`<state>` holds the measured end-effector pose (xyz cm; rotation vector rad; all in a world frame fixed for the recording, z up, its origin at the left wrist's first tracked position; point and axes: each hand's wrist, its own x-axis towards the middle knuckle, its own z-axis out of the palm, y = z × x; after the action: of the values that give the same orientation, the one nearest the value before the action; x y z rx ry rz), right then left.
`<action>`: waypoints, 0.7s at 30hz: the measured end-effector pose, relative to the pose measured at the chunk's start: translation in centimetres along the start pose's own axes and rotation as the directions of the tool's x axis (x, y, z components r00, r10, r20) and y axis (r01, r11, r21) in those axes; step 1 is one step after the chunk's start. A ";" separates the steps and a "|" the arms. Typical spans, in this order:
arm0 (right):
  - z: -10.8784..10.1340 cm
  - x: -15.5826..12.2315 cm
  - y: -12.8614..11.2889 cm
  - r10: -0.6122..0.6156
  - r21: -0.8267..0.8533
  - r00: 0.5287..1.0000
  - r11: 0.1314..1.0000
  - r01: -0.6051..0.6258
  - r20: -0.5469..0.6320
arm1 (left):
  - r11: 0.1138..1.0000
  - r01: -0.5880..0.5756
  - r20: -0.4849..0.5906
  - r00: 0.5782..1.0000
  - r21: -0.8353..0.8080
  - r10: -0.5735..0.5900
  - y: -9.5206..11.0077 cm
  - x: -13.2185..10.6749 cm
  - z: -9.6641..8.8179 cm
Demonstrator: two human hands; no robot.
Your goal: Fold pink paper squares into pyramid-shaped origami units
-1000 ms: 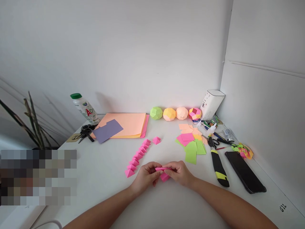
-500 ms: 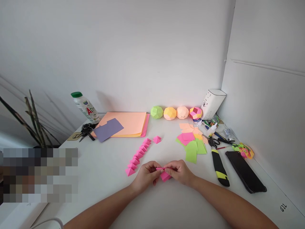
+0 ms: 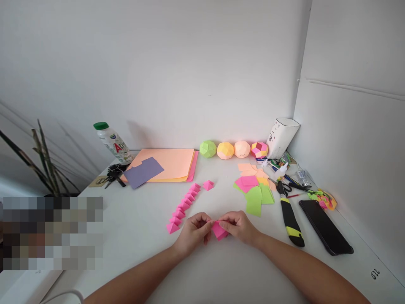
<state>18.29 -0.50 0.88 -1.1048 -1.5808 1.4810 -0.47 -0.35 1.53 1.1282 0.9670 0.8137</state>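
Observation:
Between my hands is a small pink folded paper piece [image 3: 219,231], held just above the white table near its front. My left hand [image 3: 198,230] pinches its left edge between thumb and fingers. On the other side, my right hand [image 3: 237,226] grips it with the thumb on its front face; the fingers behind are partly hidden. To the left, a slanting row of pink folded paper pyramids [image 3: 185,204] nests together. One more pink pyramid [image 3: 208,185] lies apart, beyond my hands.
Loose green paper squares [image 3: 254,202] and pink squares [image 3: 248,183] lie right of centre. A black-and-yellow utility knife [image 3: 290,223], scissors [image 3: 284,188] and a phone [image 3: 325,228] are further right. Large coloured sheets [image 3: 171,162], several paper balls [image 3: 225,150] and a bottle [image 3: 114,143] stand at the back.
The pink piece has turned so that a broad face now shows between my thumbs, where a thin edge showed before. Both hands stay in nearly the same place.

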 end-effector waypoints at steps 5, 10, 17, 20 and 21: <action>-0.1 0.1 0.2 0.003 0.040 1.000 0.999 -0.003 -0.021 | 0.998 -0.039 -0.047 0.998 -0.052 0.037 -0.3 0.0 -0.2; -0.2 0.2 0.2 0.019 0.039 0.999 0.999 -0.017 -0.030 | 0.992 -0.041 -0.071 0.997 -0.119 0.033 -0.3 0.1 -0.3; 0.0 0.0 0.0 -0.010 -0.018 1.000 1.000 0.010 0.005 | 0.987 -0.076 0.062 0.996 0.140 0.068 -0.2 -0.1 0.1; 0.1 0.0 0.0 -0.032 -0.074 0.999 0.997 0.033 0.013 | 0.979 -0.084 0.051 0.996 0.187 0.076 -0.3 -0.1 0.3; 0.2 0.1 0.0 -0.038 -0.088 0.999 0.995 0.040 0.017 | 0.977 -0.082 0.048 0.996 0.195 0.074 -0.3 -0.2 0.3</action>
<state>18.10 -0.51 0.86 -1.1081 -1.6829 1.4086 -0.22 -0.70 1.33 1.3554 0.9900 0.7673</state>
